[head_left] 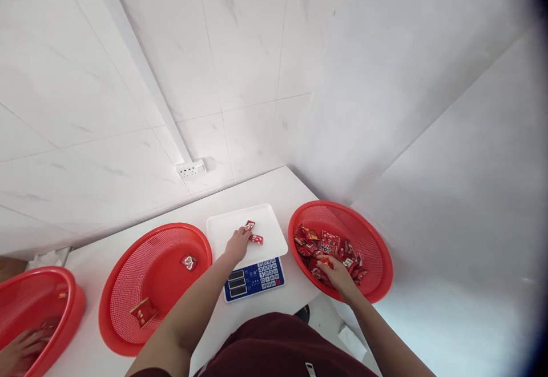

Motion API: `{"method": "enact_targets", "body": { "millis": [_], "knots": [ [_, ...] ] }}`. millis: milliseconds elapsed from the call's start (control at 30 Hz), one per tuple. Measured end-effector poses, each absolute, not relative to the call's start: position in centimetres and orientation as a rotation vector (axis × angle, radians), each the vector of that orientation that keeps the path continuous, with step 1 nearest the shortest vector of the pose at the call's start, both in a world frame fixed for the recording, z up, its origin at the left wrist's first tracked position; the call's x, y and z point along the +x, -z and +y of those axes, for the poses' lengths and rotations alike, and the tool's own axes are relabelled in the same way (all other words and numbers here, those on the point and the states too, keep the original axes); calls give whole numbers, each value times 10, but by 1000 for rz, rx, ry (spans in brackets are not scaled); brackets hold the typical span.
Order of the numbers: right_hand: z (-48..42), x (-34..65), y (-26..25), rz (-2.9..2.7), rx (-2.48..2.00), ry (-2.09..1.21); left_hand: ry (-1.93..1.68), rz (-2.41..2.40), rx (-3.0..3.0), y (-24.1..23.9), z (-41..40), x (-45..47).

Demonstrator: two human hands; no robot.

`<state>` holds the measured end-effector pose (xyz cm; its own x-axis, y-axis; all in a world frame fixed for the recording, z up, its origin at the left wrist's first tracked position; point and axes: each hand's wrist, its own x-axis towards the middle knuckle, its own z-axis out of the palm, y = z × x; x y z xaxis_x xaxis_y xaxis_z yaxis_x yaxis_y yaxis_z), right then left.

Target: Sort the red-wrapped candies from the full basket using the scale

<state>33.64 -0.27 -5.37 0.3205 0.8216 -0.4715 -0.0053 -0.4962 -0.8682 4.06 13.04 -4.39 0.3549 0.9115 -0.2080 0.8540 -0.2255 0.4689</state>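
My left hand is over the white tray of a weighing scale, its fingers closed on a small red snack packet. Another red packet lies on the tray beside my fingertips. My right hand reaches into the right red basket, where its fingers pinch a red-and-orange packet. Around it in that basket lies a heap of red snack packets. Below the tray sits the scale's blue keypad panel with its displays.
Left of the scale stands a red basket holding two packets. At the far left, another person's hand is inside a further red basket. A tiled wall with a socket rises behind the white table; another wall stands right.
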Motion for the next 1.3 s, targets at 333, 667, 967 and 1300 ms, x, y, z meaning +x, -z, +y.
{"method": "enact_targets", "body": {
  "millis": [333,667,967,1300],
  "knots": [
    [3,329,47,-824,-1792,-1267,-549,1643,1616,-1,96,-19],
    [13,330,60,-803,-1777,-1237,-407,2200,1484,-13,36,-124],
    [12,315,39,-236,-1516,-1450,-38,1806,1818,18,23,-83],
    [56,242,-3,-399,-1108,-1785,-4,1931,1729,18,39,-100]
  ]
}}
